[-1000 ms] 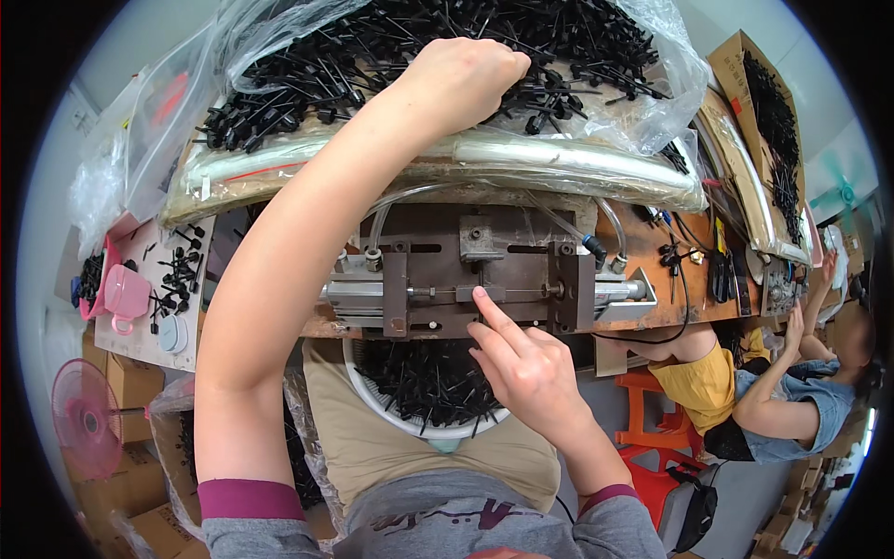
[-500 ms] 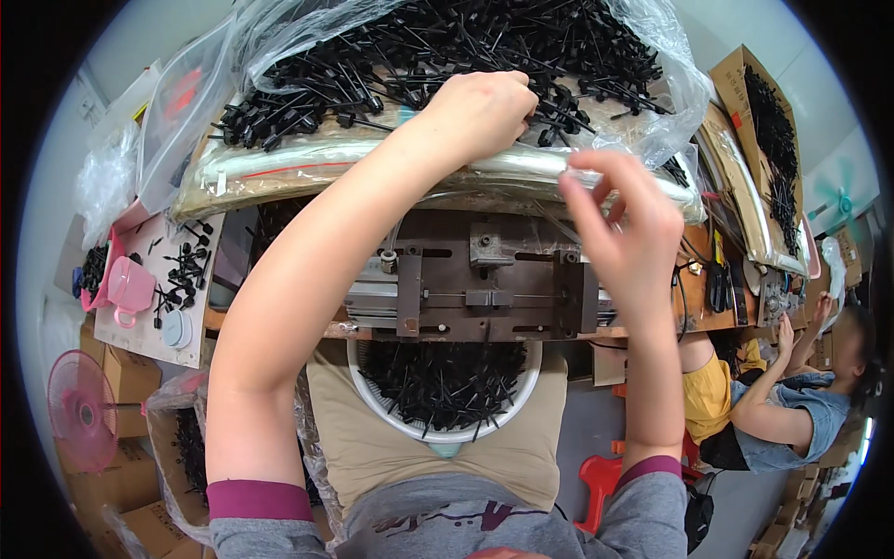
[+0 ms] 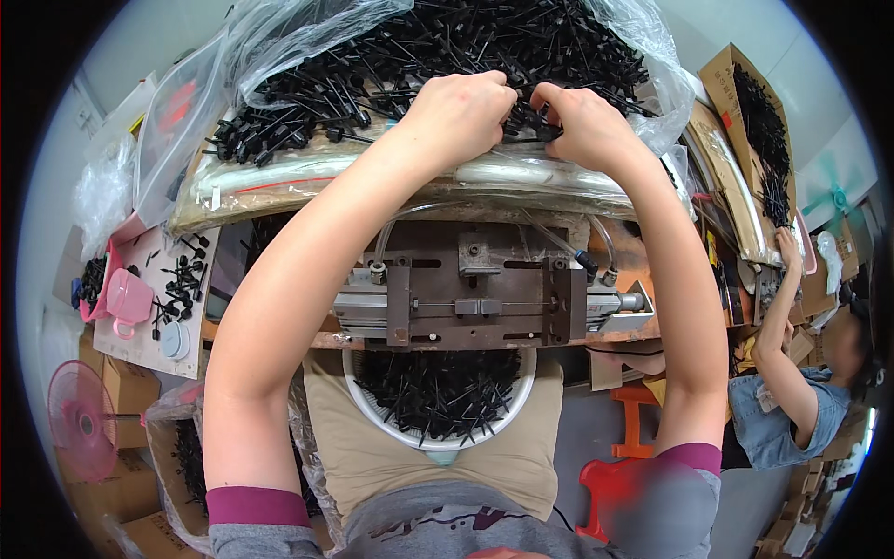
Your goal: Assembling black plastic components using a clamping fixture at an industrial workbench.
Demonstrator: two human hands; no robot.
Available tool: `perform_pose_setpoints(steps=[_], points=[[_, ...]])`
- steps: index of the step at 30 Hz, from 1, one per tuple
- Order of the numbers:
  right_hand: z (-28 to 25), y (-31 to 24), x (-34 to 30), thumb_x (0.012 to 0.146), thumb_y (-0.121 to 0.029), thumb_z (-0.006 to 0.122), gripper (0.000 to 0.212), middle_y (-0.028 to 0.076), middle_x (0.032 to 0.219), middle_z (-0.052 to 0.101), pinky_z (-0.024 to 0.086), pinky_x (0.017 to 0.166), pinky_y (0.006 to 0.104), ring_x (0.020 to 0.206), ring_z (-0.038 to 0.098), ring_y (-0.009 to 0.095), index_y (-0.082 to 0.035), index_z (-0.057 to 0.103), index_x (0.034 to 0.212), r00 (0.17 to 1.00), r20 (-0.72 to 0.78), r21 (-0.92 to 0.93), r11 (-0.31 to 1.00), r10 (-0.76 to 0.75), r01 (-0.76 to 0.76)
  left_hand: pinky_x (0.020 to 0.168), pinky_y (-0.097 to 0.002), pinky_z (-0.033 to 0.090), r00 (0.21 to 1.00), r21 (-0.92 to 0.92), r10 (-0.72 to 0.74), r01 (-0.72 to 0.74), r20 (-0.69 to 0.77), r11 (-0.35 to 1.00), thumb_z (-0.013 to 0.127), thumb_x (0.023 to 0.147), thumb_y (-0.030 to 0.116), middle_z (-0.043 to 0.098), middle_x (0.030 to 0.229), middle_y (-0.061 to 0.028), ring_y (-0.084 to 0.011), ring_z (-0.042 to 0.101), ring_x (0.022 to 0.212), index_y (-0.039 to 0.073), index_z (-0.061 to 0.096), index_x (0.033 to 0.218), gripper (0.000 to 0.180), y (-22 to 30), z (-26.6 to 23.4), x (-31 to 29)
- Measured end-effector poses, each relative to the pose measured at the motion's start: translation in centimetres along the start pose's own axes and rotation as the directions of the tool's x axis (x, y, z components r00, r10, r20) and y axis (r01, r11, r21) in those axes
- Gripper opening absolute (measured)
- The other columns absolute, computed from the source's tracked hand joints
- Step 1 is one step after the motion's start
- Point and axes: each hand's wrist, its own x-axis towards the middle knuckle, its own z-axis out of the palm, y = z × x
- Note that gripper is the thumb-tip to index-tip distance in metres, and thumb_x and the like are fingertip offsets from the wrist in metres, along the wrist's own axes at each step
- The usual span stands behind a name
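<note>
My left hand (image 3: 458, 114) and my right hand (image 3: 579, 125) meet side by side at the near edge of a big heap of small black plastic parts (image 3: 438, 56), which lies in an opened clear plastic bag (image 3: 307, 37). Both sets of fingers are curled into the pile and pinch black parts. Below my forearms sits a metal press fixture (image 3: 480, 293) with clear air hoses. On my lap rests a white bowl (image 3: 372, 410) holding more of the black parts.
A pink cup (image 3: 126, 298) and scattered black parts lie on a board at the left. A pink fan (image 3: 79, 419) and cardboard boxes stand at lower left. Another person (image 3: 801, 373) works at the right beside a box of black parts (image 3: 759, 121). A red stool (image 3: 619, 484) is at lower right.
My right hand rose from the metal fixture to the heap and now sits next to my left hand. My left hand stayed in the pile.
</note>
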Motion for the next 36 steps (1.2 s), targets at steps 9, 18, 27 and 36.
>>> perform_pose_setpoints(steps=[9,18,27,36], points=[[-0.1,1.4,-0.7,0.069,-0.021,0.077,0.031,0.016,0.09,0.066,0.05,0.082,0.0425,0.093,0.064,0.035,0.003,0.067,0.086,0.999,-0.036,0.017,1.0,0.02,-0.02,0.072,-0.0403,0.056,0.986,0.052,0.076,-0.069,-0.148,0.996,0.065,0.08,0.011,0.066,0.091,-0.0068,-0.0281,0.068,0.083,0.007,0.069,0.09,0.011,0.1,-1.1,-0.2],[-2.3,1.6,-1.6,0.077,-0.014,0.074,0.024,0.003,0.067,0.059,0.043,0.056,0.0271,0.058,0.054,0.01,-0.007,0.07,0.1,0.979,-0.094,0.426,0.896,0.183,-0.127,0.079,-0.039,0.057,0.909,-0.101,0.142,-0.196,-0.391,0.975,0.073,0.078,0.003,0.069,0.111,-0.0084,-0.0275,0.07,0.089,0.004,0.069,0.096,0.019,4.7,-6.8,-5.9],[-1.5,3.8,-2.5,0.089,-0.024,0.076,0.021,0.0,0.084,0.066,0.042,0.058,0.0186,0.064,0.053,0.004,-0.005,0.07,0.096,0.933,-0.097,0.927,0.374,0.346,-0.042,0.085,-0.0375,0.056,0.982,-0.472,-0.095,0.005,-0.166,0.881,0.083,0.067,0.003,0.061,0.131,-0.0188,-0.0267,0.069,0.097,0.0,0.072,0.097,0.031,12.2,-7.0,-16.5],[0.7,3.8,-2.9,0.087,-0.019,0.078,0.018,-0.003,0.083,0.069,0.045,0.061,0.0165,0.068,0.059,0.002,-0.005,0.074,0.099,0.914,-0.113,0.979,0.201,0.39,0.035,0.089,-0.0404,0.055,0.969,-0.462,-0.237,0.178,-0.072,0.869,0.08,0.073,0.006,0.064,0.128,-0.0183,-0.0324,0.067,0.1,-0.001,0.071,0.103,0.031,15.4,-2.4,-21.1]])
